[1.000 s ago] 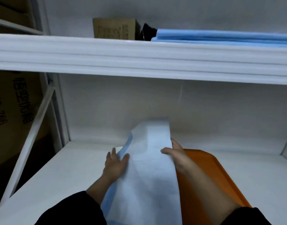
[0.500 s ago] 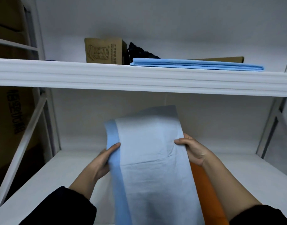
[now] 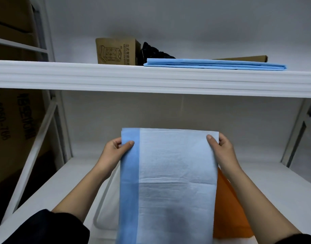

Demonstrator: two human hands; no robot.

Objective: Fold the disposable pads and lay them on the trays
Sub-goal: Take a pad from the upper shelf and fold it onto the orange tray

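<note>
left hand and right hand pinch a half-folded pad above the orange tray; laying remains.

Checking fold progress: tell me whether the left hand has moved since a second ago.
Yes. The left hand rose off the lower shelf toward the upper shelf, holding the pad.

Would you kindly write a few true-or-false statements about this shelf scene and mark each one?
1. Both hands hold the pad up by its top corners. True: left hand and right hand pinch the disposable pad.
2. The pad lies flat on the orange tray. False: it hangs in front of the orange tray.
3. A white tray sits beside the orange one. True.
4. The upper shelf holds only cardboard boxes. False: folded blue pads lie there too.
</note>
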